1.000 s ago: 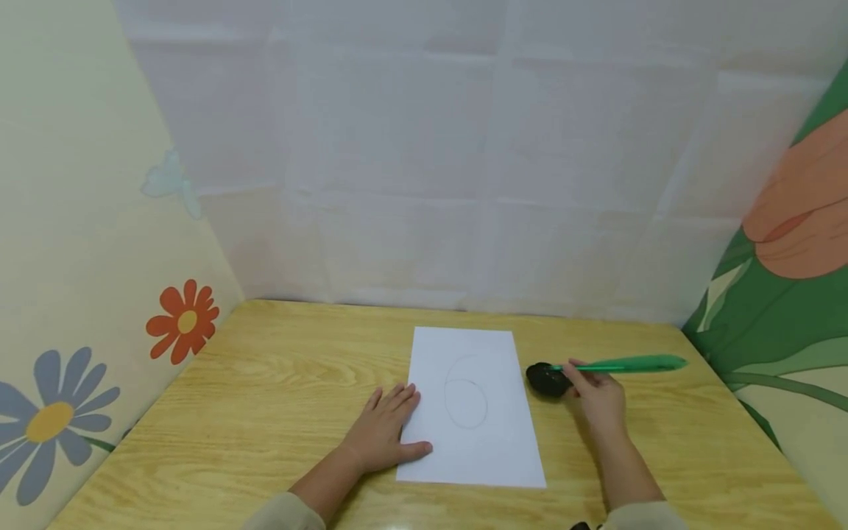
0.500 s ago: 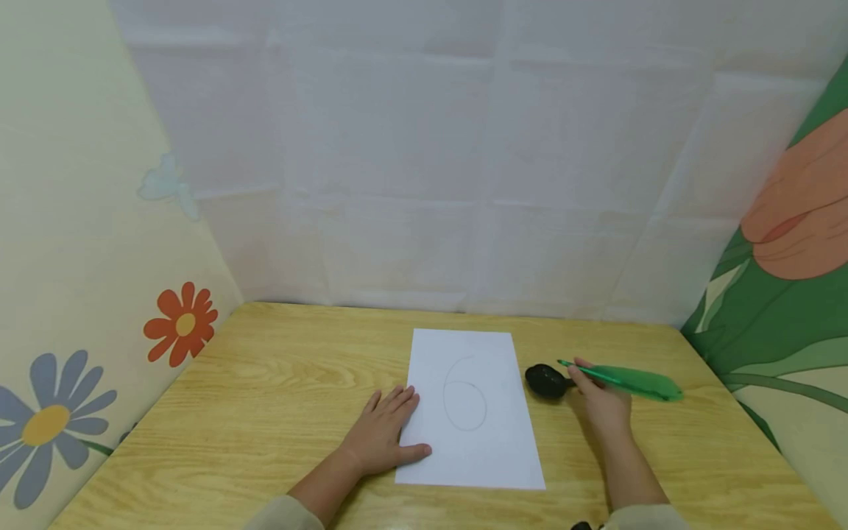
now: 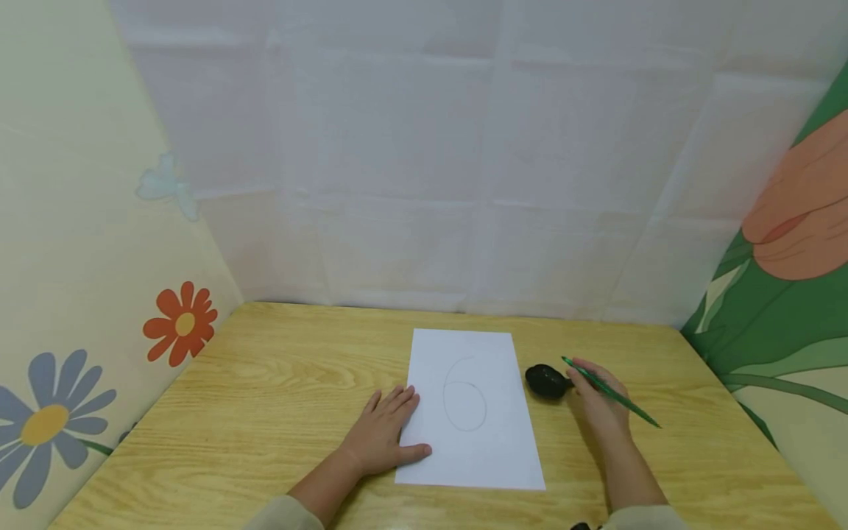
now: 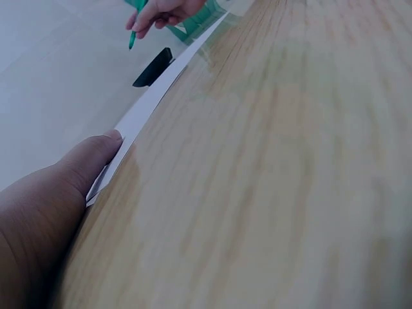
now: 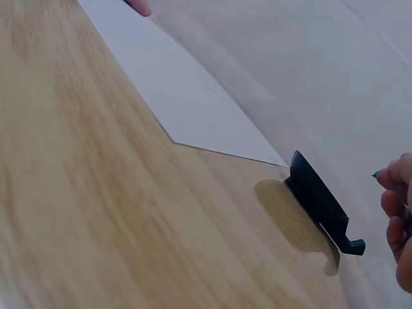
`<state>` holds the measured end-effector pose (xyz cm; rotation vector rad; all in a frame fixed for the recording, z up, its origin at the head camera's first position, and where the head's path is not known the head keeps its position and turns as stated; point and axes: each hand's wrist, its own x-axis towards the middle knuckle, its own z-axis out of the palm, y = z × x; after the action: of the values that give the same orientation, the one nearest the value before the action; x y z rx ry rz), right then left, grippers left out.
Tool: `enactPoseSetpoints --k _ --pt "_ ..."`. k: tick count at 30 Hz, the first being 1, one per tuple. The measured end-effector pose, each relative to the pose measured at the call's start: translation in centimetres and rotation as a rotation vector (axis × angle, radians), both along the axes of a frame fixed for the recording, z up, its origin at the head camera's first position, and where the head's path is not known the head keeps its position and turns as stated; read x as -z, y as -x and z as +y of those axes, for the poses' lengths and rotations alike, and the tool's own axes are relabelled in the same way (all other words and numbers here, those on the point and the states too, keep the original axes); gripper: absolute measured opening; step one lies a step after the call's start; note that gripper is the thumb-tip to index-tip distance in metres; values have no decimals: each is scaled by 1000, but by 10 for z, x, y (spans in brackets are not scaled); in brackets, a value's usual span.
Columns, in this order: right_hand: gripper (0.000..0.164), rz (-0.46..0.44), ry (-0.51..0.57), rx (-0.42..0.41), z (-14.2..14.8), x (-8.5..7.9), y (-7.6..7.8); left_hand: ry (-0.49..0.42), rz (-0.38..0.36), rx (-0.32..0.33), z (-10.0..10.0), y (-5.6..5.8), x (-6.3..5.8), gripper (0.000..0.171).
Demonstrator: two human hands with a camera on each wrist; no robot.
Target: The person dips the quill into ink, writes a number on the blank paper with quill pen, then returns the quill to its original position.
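Note:
My left hand (image 3: pixel 379 436) lies flat with spread fingers on the left edge of a white sheet of paper (image 3: pixel 503 449). A thin pencil-grey figure like a 6 is drawn on the sheet. To the right of it, my right hand (image 3: pixel 604 408) holds a green pen (image 3: pixel 623 400) between thumb and fingers. The pen has a broad, flat, leaf-like end, seen nearly edge-on in the head view. Just left of that hand is a black spoon-shaped thing (image 3: pixel 546 381) with a short bent stub (image 5: pixel 353 246). In the right wrist view, the fingers are apart from it.
The wood-grain table (image 3: pixel 298 353) meets a creased white cloth (image 3: pixel 397 184) at the back. Printed panels with flowers stand at the left (image 3: pixel 53 258) and right (image 3: pixel 795 331). A small dark object (image 3: pixel 581 525) shows beside the right sleeve at the bottom edge.
The green pen has turned in my right hand: its broad end swung down toward the front right, and its flat face is now nearly edge-on. My left hand and the paper have stayed put.

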<state>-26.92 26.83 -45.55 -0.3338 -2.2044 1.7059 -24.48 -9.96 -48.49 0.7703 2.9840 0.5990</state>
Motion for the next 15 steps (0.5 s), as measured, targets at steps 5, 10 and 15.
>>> enactPoseSetpoints --k 5,10,15 --pt "29 143 55 -35 -6 -2 -3 12 -11 -3 0 0 0 92" --pt "29 72 -80 -36 -10 -14 -9 12 -10 0 0 1 -1 92" --pt "34 -40 -200 -49 -6 -18 -9 12 5 3 0 1 0 92"
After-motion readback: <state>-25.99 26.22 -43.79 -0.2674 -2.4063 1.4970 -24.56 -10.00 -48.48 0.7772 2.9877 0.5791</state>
